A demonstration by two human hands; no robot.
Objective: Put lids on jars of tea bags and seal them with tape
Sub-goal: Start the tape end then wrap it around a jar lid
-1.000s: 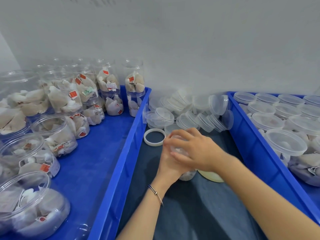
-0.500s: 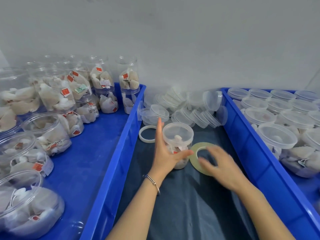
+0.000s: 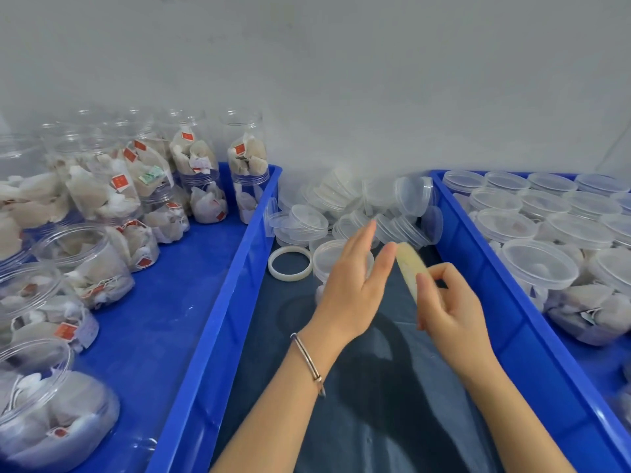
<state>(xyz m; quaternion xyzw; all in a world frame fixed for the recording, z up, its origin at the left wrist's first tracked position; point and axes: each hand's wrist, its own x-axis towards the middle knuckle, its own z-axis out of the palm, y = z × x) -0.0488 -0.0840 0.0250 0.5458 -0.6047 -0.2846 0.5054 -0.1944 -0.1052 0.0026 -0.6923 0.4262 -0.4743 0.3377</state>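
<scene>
Nearest the camera, two bare forearms reach over a dark cloth between two blue bins. Right hand pinches a yellowish tape roll between thumb and curled fingers, roll lifted off the cloth and seen nearly edge-on. Left hand, bracelet at the wrist, fingers straight and spread, thumb tip near the roll; contact unclear. Just behind it, a lidded jar stands on the cloth. White ring lies left of the jar. Farther back, a heap of loose clear lids. Left bin: open jars of tea bags. Right bin: lidded jars.
</scene>
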